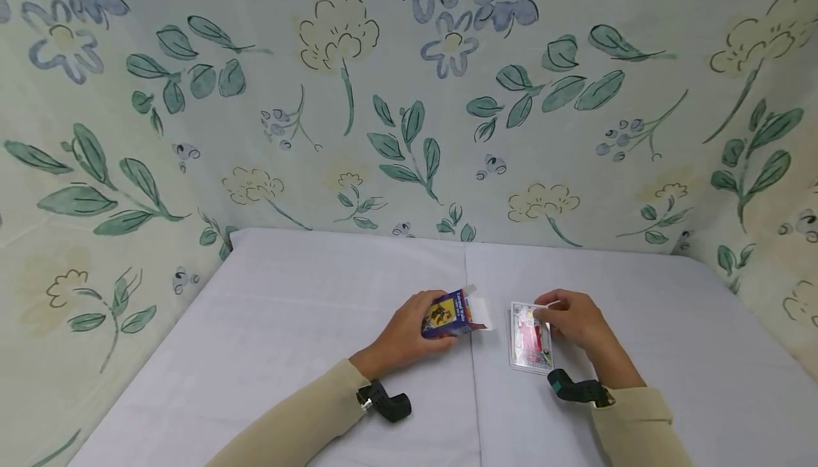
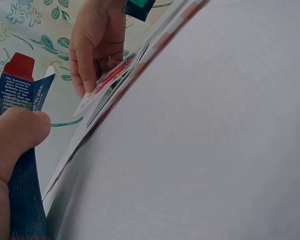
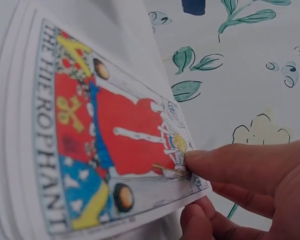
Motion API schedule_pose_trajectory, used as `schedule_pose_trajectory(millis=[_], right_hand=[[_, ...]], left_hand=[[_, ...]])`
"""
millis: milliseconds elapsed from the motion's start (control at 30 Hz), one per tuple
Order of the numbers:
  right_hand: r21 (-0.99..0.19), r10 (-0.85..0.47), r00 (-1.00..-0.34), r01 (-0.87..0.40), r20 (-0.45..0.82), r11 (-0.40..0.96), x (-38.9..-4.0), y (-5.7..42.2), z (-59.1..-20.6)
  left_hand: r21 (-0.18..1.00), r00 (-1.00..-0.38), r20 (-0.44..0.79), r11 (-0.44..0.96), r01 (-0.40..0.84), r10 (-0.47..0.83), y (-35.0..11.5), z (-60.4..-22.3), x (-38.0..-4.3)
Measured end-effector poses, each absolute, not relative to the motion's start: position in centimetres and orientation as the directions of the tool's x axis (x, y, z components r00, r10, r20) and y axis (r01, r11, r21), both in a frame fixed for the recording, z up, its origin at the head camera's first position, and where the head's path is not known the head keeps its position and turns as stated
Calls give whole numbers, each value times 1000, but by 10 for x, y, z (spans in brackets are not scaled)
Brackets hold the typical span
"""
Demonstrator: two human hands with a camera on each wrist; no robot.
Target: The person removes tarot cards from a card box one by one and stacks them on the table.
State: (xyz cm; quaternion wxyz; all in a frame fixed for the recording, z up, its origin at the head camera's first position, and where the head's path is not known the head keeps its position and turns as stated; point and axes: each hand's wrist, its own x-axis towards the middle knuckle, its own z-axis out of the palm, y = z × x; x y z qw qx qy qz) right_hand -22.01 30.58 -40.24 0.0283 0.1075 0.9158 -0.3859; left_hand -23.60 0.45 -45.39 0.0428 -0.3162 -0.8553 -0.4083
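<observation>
My left hand (image 1: 404,331) grips a blue card box (image 1: 445,313) with a picture on its front. The box's end flaps stand open toward the right; in the left wrist view a red flap (image 2: 21,66) and a side panel of small print show. To the right, a stack of tarot cards (image 3: 9,130) lies face up on the table. My right hand (image 1: 580,319) pinches the far corner of the top tarot card (image 3: 135,132), thumb above and fingers beneath. That card reads "THE HIEROPHANT", and its pinched end appears raised from the stack.
A white cloth (image 1: 307,297) with a crease running front to back covers the table. Behind and at both sides hangs a floral curtain (image 1: 409,98). A black strap device sits on each wrist, the right one (image 1: 575,387) close to the cards' near edge.
</observation>
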Motion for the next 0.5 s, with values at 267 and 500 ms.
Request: schedule_pose_trajectory(millis=[267, 500], right_hand=[[-679, 171, -976, 219, -138, 701, -222, 303, -403], [-678, 176, -974, 226, -142, 700, -221, 300, -406]], left_hand=[[679, -800, 325, 464, 569, 505, 5, -451, -236], [671, -794, 332, 465, 578, 509, 4, -452, -235]])
